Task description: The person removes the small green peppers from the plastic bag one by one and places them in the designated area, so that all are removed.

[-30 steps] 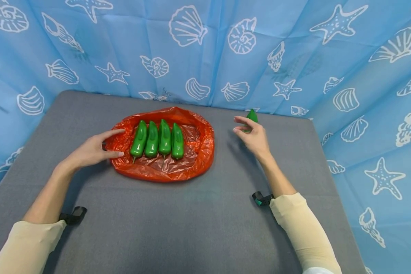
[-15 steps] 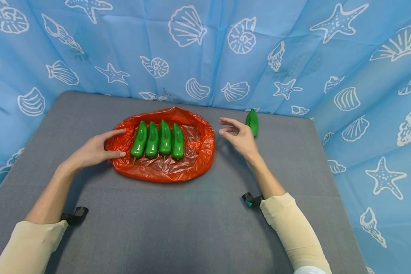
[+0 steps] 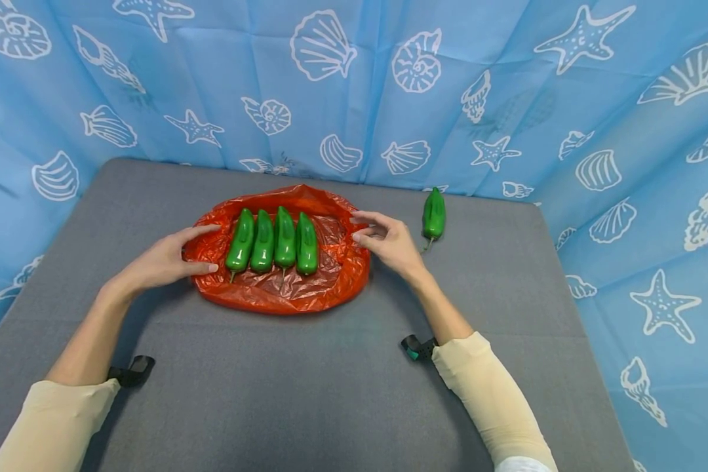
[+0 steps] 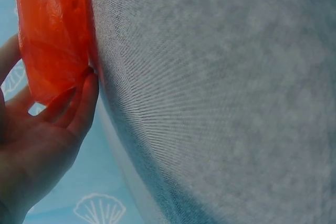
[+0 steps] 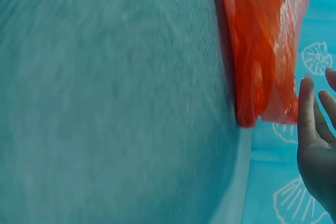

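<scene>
A red plastic bag (image 3: 354, 278) lies spread with its rim rolled up, several green chili peppers (image 3: 284, 237) in a row inside it. At the bag's left end my left hand (image 3: 159, 259) rests with thumb and forefinger spread over the rim; in the left wrist view its other fingers (image 4: 86, 100) touch the bag's outer side. My right hand (image 3: 392, 248) reaches to the opposite rim, fingers loosely bent and nothing between them. In the right wrist view its fingertips (image 5: 307, 85) stand right at the bag's end. Another green chili pepper (image 3: 433, 216) lies on the table right of the bag.
The grey cloth-covered table (image 3: 307, 393) ends at the back against a blue curtain (image 3: 377, 85) with white shell prints. Black wrist straps with cameras (image 3: 132, 372) hang by both forearms.
My right hand has moved left from beside the lone chili pepper to the bag's right rim, uncovering that pepper. My left hand and the bag have hardly moved.
</scene>
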Action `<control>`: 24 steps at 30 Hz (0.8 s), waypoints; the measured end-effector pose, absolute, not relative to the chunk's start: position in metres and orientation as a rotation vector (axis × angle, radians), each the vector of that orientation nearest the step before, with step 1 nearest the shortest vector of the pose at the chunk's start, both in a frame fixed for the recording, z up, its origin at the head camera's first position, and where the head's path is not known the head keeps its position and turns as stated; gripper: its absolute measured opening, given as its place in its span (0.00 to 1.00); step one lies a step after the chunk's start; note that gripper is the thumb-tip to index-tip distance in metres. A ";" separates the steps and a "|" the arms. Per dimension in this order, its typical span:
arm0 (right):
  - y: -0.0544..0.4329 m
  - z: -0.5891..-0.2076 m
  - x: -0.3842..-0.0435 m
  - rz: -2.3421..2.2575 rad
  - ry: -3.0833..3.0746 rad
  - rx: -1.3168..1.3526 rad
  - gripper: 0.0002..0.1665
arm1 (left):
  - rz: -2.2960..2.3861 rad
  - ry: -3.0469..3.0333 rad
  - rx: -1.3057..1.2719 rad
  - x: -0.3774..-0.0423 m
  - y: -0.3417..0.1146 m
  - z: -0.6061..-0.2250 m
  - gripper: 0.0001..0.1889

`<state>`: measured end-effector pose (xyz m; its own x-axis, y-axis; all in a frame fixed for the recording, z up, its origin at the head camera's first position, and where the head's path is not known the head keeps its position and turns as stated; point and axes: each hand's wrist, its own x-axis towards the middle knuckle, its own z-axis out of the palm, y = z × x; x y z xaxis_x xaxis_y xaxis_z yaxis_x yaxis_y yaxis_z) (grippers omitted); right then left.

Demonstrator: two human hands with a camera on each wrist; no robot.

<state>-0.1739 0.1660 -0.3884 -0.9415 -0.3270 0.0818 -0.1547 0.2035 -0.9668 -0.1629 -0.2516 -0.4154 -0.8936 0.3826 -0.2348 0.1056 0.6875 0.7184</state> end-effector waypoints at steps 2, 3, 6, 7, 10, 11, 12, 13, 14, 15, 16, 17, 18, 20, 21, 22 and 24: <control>0.162 -0.391 -0.175 -1.813 2.325 -0.458 0.26 | 1.045 2.531 0.382 -0.163 -0.251 -0.416 0.44; 0.161 -0.394 -0.177 -1.810 2.319 -0.453 0.26 | 1.046 2.529 0.377 -0.163 -0.251 -0.416 0.44; 0.156 -0.404 -0.182 -1.803 2.311 -0.453 0.27 | 1.044 2.527 0.373 -0.163 -0.250 -0.416 0.43; 0.155 -0.407 -0.183 -1.795 2.312 -0.454 0.27 | 1.042 2.529 0.377 -0.163 -0.250 -0.416 0.43; 0.150 -0.413 -0.186 -1.763 2.325 -0.460 0.28 | 1.036 2.536 0.385 -0.163 -0.250 -0.415 0.43; 0.147 -0.413 -0.186 -1.749 2.331 -0.458 0.28 | 1.033 2.538 0.391 -0.163 -0.250 -0.415 0.43; 0.145 -0.413 -0.186 -1.739 2.331 -0.453 0.28 | 1.030 2.538 0.392 -0.163 -0.250 -0.415 0.43; 0.143 -0.413 -0.187 -1.730 2.333 -0.453 0.28 | 1.025 2.540 0.396 -0.163 -0.250 -0.415 0.43; 0.140 -0.414 -0.187 -1.723 2.336 -0.451 0.28 | 1.026 2.540 0.395 -0.163 -0.250 -0.415 0.43; 0.137 -0.414 -0.187 -1.717 2.337 -0.449 0.29 | 1.025 2.540 0.397 -0.163 -0.251 -0.415 0.43; 0.135 -0.414 -0.187 -1.712 2.339 -0.451 0.29 | 1.025 2.540 0.398 -0.163 -0.251 -0.416 0.43; 0.132 -0.415 -0.187 -1.708 2.342 -0.455 0.29 | 1.023 2.540 0.401 -0.163 -0.251 -0.416 0.44; 0.129 -0.415 -0.187 -1.705 2.346 -0.458 0.29 | 1.023 2.540 0.402 -0.163 -0.251 -0.416 0.44; 0.124 -0.416 -0.187 -1.698 2.357 -0.461 0.28 | 1.022 2.540 0.406 -0.163 -0.252 -0.417 0.44; 0.122 -0.416 -0.187 -1.701 2.358 -0.466 0.28 | 1.020 2.540 0.409 -0.163 -0.252 -0.417 0.44; 0.120 -0.416 -0.187 -1.702 2.364 -0.467 0.28 | 1.017 2.541 0.409 -0.163 -0.252 -0.417 0.44; 0.116 -0.416 -0.186 -1.695 2.382 -0.467 0.29 | 1.012 2.541 0.412 -0.163 -0.252 -0.417 0.44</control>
